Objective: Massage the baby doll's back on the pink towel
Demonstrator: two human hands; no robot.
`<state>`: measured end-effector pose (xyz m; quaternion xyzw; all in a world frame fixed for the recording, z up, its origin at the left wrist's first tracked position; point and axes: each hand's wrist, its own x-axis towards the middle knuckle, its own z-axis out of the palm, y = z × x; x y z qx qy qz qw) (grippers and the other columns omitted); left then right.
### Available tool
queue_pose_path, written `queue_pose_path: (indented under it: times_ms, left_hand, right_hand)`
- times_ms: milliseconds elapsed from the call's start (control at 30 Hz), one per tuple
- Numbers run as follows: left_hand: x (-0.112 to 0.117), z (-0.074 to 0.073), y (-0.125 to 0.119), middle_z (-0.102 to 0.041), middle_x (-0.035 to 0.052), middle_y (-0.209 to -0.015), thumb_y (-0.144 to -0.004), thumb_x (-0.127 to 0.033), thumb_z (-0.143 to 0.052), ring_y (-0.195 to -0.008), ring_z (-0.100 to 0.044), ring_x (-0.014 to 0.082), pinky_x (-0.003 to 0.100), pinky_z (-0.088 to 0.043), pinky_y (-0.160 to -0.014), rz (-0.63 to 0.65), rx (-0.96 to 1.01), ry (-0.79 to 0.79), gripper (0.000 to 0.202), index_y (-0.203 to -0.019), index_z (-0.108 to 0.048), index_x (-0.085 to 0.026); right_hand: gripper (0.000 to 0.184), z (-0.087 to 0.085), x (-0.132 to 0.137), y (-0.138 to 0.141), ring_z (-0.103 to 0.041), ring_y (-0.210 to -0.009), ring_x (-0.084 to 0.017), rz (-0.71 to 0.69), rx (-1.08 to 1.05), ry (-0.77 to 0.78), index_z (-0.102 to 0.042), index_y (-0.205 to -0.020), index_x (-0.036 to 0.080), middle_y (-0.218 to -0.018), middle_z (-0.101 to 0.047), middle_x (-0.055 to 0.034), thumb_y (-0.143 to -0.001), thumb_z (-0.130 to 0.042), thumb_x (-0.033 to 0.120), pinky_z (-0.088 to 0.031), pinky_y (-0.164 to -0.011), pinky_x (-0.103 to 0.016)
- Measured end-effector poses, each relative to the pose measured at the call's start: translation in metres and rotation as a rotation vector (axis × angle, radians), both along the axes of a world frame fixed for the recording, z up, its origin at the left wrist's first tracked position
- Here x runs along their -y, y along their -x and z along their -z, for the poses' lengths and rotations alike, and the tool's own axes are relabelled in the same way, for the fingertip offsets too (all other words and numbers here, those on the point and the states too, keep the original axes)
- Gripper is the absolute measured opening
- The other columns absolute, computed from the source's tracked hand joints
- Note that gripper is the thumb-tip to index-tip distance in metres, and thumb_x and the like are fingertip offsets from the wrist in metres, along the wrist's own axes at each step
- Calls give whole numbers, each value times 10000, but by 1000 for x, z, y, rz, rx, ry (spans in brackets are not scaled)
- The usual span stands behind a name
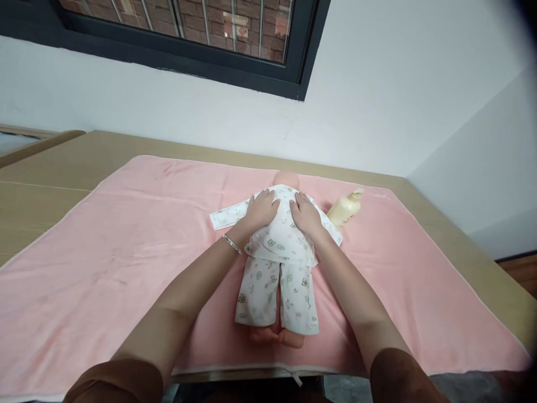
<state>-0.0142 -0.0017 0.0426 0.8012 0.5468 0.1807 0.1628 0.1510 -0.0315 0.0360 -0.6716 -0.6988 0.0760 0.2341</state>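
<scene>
A baby doll [280,238] lies stretched out, its round head [287,178] pointing away from me and no face showing. It wears a white printed top and matching trousers [257,291], with bare feet [291,338] poking out at the near end. My left hand [262,209] rests flat on the upper left of the doll's top, fingers spread. On the upper right, my right hand [306,214] lies the same way. Neither hand grips anything. Just right of the doll, a pale yellow bottle [345,208] lies tilted beside its sleeve.
A pink blanket [159,246] covers much of the wooden table [54,173], under the doll and bottle. Behind the table stands a white wall [201,120] with a dark-framed window [293,84]. The table's near edge runs just below the doll's feet.
</scene>
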Motion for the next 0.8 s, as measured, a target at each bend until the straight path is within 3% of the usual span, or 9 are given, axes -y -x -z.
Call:
queue_pose_path:
  times_ms: [100, 233, 367, 500, 567, 700, 800]
  left_hand:
    - [10, -3, -5, -350, 180, -1596, -1003, -327, -240, -1507, -293, 283, 559, -219, -1235, 8, -51, -24, 555, -1491, -358, -91]
    - [31, -16, -11, -482, 121, -1524, -969, -215, -292, -1433, -417, 271, 537, -279, -1212, 112, -96, -71, 477, -1398, -497, -183]
    - [24, -14, -7, -518, 103, -1498, -964, -213, -295, -1395, -466, 262, 533, -300, -1202, 60, -67, -89, 463, -1359, -537, -210]
    - [5, -3, -2, -385, 145, -1585, -994, -397, -291, -1483, -349, 280, 561, -264, -1217, -69, 0, 0, 518, -1437, -445, -177]
    - [7, -3, -3, -365, 162, -1593, -999, -403, -273, -1496, -322, 282, 555, -255, -1222, -90, -7, 11, 529, -1442, -426, -157]
    - [32, -16, -13, -471, 196, -1506, -976, -285, -324, -1404, -447, 326, 534, -337, -1166, -61, -150, -33, 472, -1401, -459, -130]
    - [48, -28, -17, -590, 176, -1365, -930, -198, -385, -1256, -578, 329, 525, -402, -1100, 14, -241, -39, 418, -1317, -536, -154]
  right_hand:
    - [532, -4, 6, 8, -341, -1469, -289, -12, 61, -2, -447, -1452, 25, -1540, -411, -203, -1014, -305, 291, -281, -1209, -416]
    - [459, -16, 20, 19, -436, -1409, -277, -101, 94, -2, -577, -1356, 146, -1483, -513, -118, -954, -359, 191, -376, -1151, -408]
    - [478, -13, 14, 11, -444, -1408, -240, -97, 19, -24, -568, -1375, 193, -1461, -545, -64, -958, -335, 178, -379, -1152, -384]
    - [470, -1, -1, -2, -416, -1424, -233, -23, -13, -49, -536, -1389, 130, -1494, -499, -120, -1016, -307, 301, -331, -1182, -382]
    - [477, 0, -1, 0, -409, -1426, -241, -3, 30, -46, -519, -1392, 92, -1495, -488, -158, -1022, -302, 299, -315, -1188, -384]
    - [484, -12, 17, 18, -390, -1437, -298, -24, 152, 12, -479, -1418, 45, -1514, -449, -199, -1007, -312, 237, -339, -1169, -409]
    - [441, -23, 31, 28, -409, -1421, -330, -88, 213, 67, -547, -1364, 98, -1509, -463, -172, -989, -349, 219, -382, -1135, -438]
